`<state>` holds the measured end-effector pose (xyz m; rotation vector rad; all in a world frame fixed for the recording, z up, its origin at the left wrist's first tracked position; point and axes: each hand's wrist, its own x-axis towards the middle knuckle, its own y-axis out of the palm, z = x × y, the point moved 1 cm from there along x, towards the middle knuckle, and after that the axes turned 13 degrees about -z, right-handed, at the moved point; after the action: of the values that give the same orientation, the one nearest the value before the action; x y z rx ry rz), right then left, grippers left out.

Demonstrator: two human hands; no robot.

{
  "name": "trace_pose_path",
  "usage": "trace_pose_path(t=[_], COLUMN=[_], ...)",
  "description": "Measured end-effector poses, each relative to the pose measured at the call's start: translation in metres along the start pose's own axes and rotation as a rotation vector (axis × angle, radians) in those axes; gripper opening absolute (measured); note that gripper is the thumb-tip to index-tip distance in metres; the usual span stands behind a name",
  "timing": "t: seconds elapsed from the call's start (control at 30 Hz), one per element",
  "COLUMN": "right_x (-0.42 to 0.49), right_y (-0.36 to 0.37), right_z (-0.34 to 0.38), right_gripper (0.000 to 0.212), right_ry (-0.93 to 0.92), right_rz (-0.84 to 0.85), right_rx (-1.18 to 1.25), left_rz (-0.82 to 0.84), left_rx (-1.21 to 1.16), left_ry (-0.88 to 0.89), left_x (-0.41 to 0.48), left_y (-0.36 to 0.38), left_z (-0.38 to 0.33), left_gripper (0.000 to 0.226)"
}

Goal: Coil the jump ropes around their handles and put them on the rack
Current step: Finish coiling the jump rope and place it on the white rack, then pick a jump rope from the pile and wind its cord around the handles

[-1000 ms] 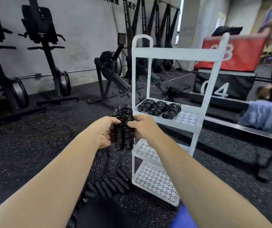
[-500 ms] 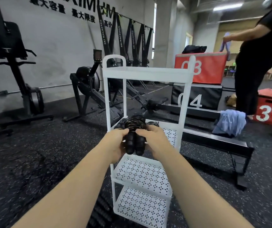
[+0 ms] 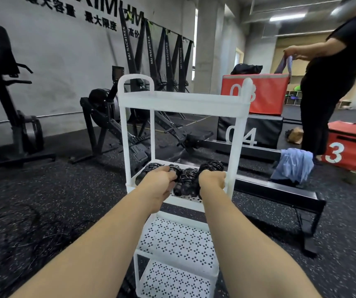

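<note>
Black rubber gym floor. At far left a black rowing machine stands near the wall.

Centre: a white rack with four tiers and perforated shelves. On the second tier from the top we count four coiled jump ropes in a row.
- The first rope lies at the shelf's left end, partly behind the left hand.
- That hand reaches in over the front edge with its fingers curled onto the second rope. It seems to clasp the bundle, though the hand itself hides the contact.
- The third rope lies between the two hands, handle ends toward us.
- The right hand is wrapped round the handles of the fourth rope. Its coil stands up above the knuckles, just beside the rack's right post.

Right of the rack a blue cloth hangs over a black bench. Behind it are a red box and a person in black, standing.
</note>
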<state>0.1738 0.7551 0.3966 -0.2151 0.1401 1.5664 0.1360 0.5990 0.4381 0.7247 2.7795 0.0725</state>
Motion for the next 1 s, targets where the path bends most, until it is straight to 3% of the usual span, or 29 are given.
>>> trace_pose_path(t=[0.07,0.13,0.27,0.33,0.4,0.53,0.6,0.8,1.0], right_x=[0.008,0.017,0.046,0.051,0.023,0.012,0.011,-0.011,-0.078], right_y=[0.004,0.007,0.024,0.027,0.011,-0.004,-0.005,-0.004,0.016], right_z=[0.002,0.001,-0.028,-0.035,-0.014,-0.004,-0.002,0.009,0.035], right_gripper=[0.058,0.058,0.046,0.049,0.048,0.036,0.041,0.053,0.044], right_ry=[0.158,0.175,0.024,-0.126,0.087,-0.171,-0.123,-0.281,-0.415], right_rz=[-0.123,-0.201,-0.148,-0.056,-0.031,0.021,-0.016,-0.073,0.166], right_rx=[0.023,-0.086,-0.245,-0.512,-0.252,-0.485,-0.317,-0.533,-0.397], left_rz=[0.010,0.030,0.055,0.059,0.051,0.052,0.054,0.021,-0.060], left_rx=[0.011,0.016,0.046,0.056,0.056,0.045,0.042,0.032,0.025], left_ry=[-0.003,0.003,0.008,0.004,0.002,-0.010,-0.013,0.007,0.088], left_x=[0.003,0.006,0.012,0.014,0.015,0.013,0.010,-0.002,-0.019], left_y=[0.002,0.002,0.003,0.003,0.002,0.001,0.001,-0.010,-0.043], left_z=[-0.001,-0.003,-0.002,-0.002,-0.002,-0.002,-0.003,-0.009,-0.021], left_gripper=[0.045,0.045,0.044,0.044,0.042,0.045,0.046,0.040,0.044])
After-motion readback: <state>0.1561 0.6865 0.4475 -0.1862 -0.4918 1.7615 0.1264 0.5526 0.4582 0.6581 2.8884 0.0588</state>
